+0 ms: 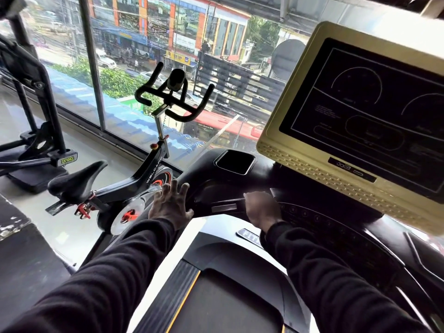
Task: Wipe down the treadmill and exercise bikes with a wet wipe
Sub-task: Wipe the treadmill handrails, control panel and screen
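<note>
I stand on a treadmill whose black console (pixel 217 186) spreads in front of me, under a gold-framed dark screen (pixel 360 111). My left hand (pixel 171 205) lies flat with spread fingers on the console's left end. My right hand (pixel 263 213) is blurred by motion and curls over a pale wet wipe (pixel 254 195), pressing it on the console just left of the button panel (pixel 312 217). The wipe is mostly hidden by the fingers. A black spin bike (pixel 141 181) with red accents stands to the left of the treadmill.
The treadmill belt (pixel 216 306) with its yellow edge stripe runs below my arms. A second black machine (pixel 36 140) stands at the far left on the pale floor. A glass window wall (pixel 125 56) closes off the space behind the bike.
</note>
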Tool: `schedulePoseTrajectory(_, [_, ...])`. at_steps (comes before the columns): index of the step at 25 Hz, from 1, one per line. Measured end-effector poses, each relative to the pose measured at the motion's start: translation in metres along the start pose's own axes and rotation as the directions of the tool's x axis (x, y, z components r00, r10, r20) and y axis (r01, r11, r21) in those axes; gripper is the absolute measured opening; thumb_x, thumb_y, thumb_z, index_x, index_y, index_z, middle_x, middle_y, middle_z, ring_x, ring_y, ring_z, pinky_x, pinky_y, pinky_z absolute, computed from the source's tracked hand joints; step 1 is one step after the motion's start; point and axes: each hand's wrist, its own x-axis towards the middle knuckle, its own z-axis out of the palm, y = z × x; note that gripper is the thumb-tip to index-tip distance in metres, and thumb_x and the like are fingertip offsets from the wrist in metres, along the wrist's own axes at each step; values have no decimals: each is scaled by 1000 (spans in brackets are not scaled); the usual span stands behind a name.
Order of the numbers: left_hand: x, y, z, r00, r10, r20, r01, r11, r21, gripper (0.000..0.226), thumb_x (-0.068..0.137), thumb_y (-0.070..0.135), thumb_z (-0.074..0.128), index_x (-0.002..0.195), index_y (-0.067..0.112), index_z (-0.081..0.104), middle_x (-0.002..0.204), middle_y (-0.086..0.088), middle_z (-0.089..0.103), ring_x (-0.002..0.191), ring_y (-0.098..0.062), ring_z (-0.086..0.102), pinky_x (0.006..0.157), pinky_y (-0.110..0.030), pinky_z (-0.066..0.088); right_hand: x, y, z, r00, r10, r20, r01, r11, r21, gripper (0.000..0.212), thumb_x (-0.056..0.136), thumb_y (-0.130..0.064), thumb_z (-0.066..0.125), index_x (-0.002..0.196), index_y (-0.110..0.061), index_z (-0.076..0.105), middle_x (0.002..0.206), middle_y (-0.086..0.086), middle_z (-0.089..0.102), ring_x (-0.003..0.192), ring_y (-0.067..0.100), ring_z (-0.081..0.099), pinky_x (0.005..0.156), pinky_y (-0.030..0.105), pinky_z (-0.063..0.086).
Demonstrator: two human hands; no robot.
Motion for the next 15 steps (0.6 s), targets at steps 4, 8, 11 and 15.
schedulePoseTrajectory(4, [0,0,-1,1000,-1,-2,1,1000,-4,73,79,54,64,140,29,32,137,-4,31,129,-28,35,107,-43,35,2,-17,1,995,-54,78,58,997,-48,34,100,-31,38,111,-15,66,115,6,66,109,26,57,102,35,35])
schedulePoseTrajectory(8, [1,0,-1,1000,-2,12,2,1000,-8,72,80,54,63,140,30,32,137,-4,31,128,-28,36,107,-43,35,6,-13,0,992,39,118,-34,999,-42,36,99,-36,38,111,-16,65,117,8,65,112,27,56,100,35,37])
schedulePoseTrajectory(11, [2,0,1,1000,5,3,-6,1000,11,67,82,51,61,140,29,34,136,-5,32,127,-28,37,104,-44,37,8,-23,2,986,2,168,12,996,-84,40,100,-38,34,119,-16,61,124,7,62,119,26,52,106,37,31])
schedulePoseTrajectory(15, [3,-1,3,1000,4,8,-4,1000,13,63,86,49,58,140,29,34,137,-6,32,127,-29,37,103,-45,38,8,-23,2,968,-99,229,106,994,-19,39,98,-34,38,129,-20,57,132,2,59,124,23,49,109,35,29])
